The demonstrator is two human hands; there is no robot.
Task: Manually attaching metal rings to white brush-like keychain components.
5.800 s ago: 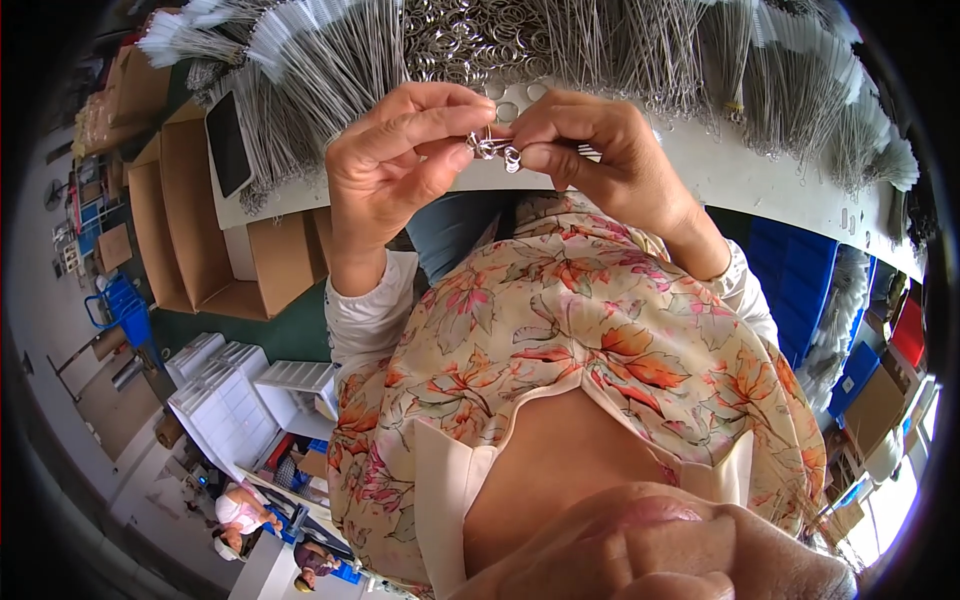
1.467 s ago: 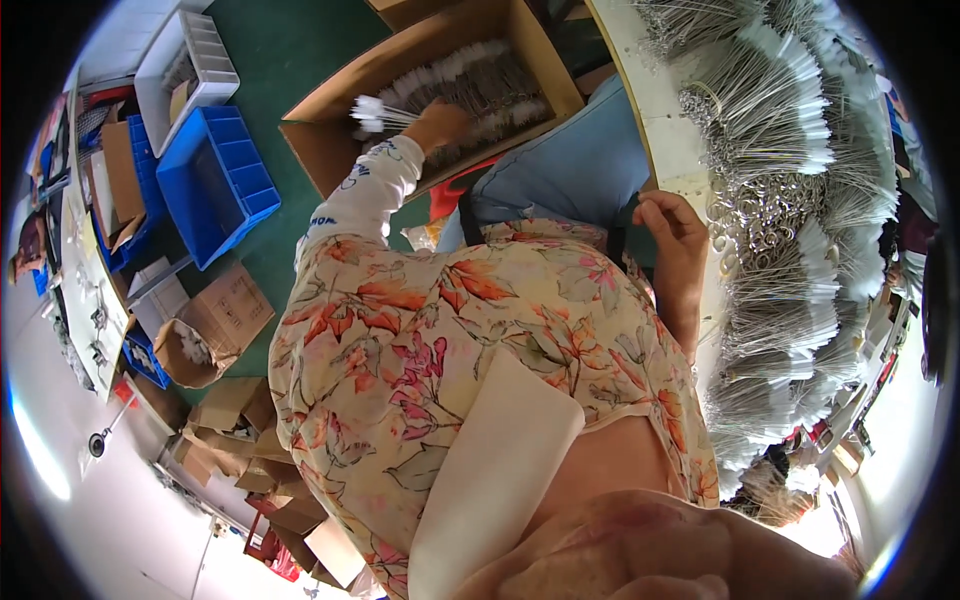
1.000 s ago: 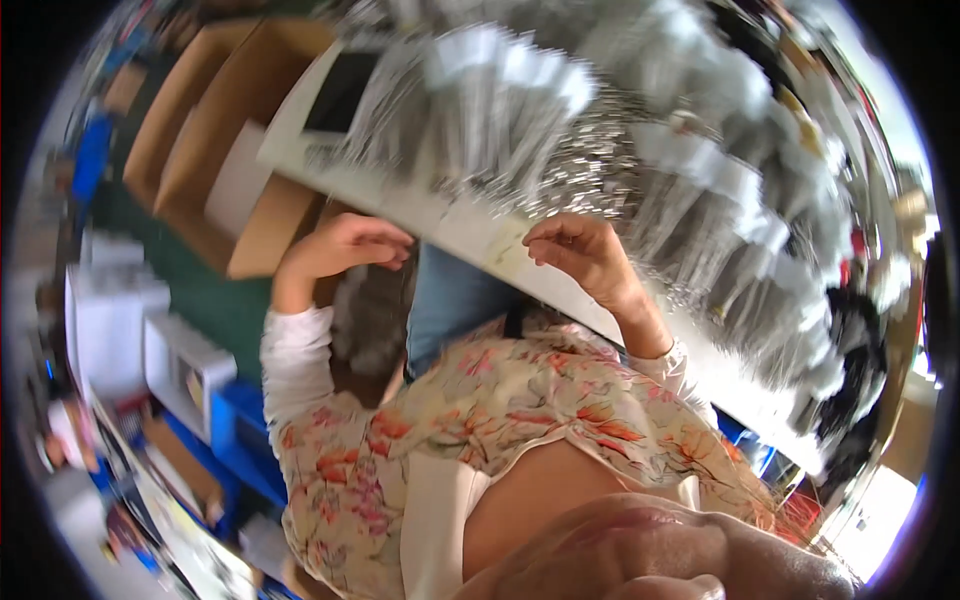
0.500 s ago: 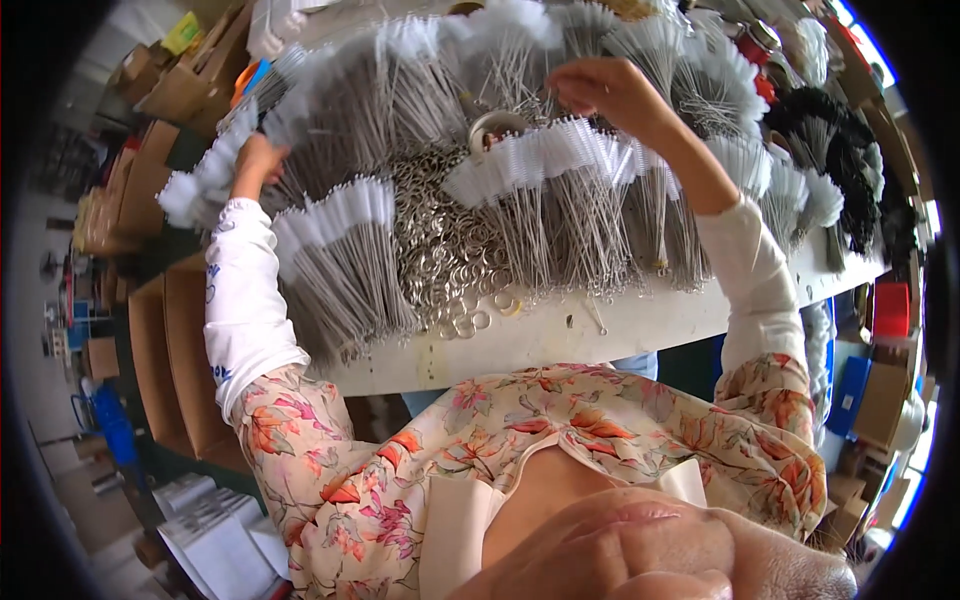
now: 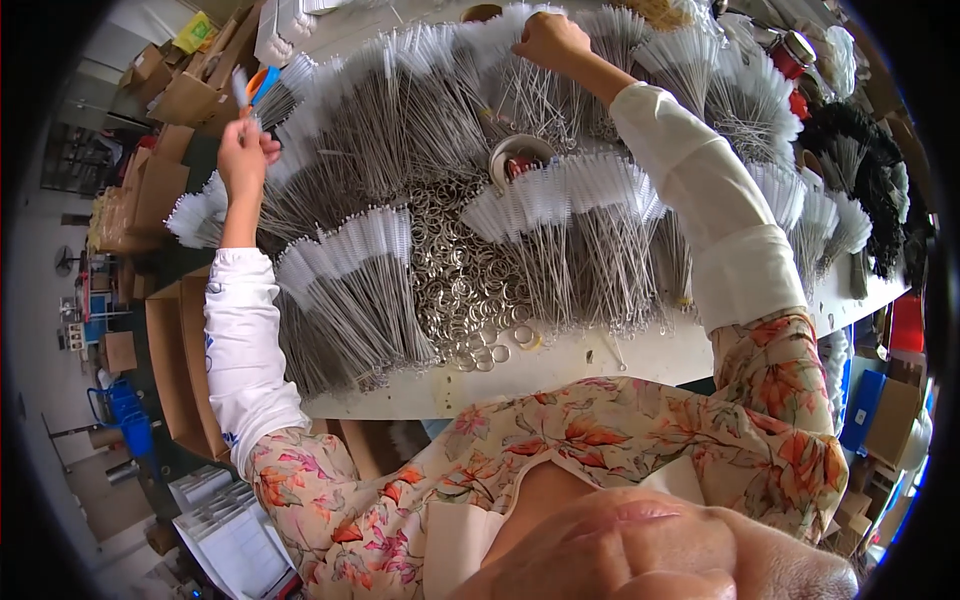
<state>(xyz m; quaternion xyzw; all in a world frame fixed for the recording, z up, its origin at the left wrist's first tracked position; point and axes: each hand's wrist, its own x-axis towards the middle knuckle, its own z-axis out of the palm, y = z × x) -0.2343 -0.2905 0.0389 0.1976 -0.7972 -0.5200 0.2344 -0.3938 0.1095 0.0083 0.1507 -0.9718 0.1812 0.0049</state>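
Bundles of thin wire brushes with white bristle heads (image 5: 350, 240) cover much of the table. My left hand (image 5: 245, 158) is raised at the far left, its fingers pinched around a slim brush (image 5: 240, 88) whose pale tip sticks up, slightly blurred. Close beside that tip lie scissors with orange and blue handles (image 5: 262, 84). At the back of the table my right hand (image 5: 555, 42) is closed over another bundle of brushes (image 5: 540, 95); what its fingers grip is hidden. Between the front bundles lies a heap of metal split rings (image 5: 465, 270).
A pale cup-like container (image 5: 520, 155) stands among the bundles. Black brushes (image 5: 850, 150) and a red-sided can (image 5: 792, 52) are at the right. Cardboard boxes (image 5: 185, 350) flank the table's left side. Single rings lie by the front edge of the white table (image 5: 560, 365).
My left hand has lifted away from the left bundles toward the scissors, with a slim brush now showing in it. My right hand has moved farther back and left. The view has shifted slightly.
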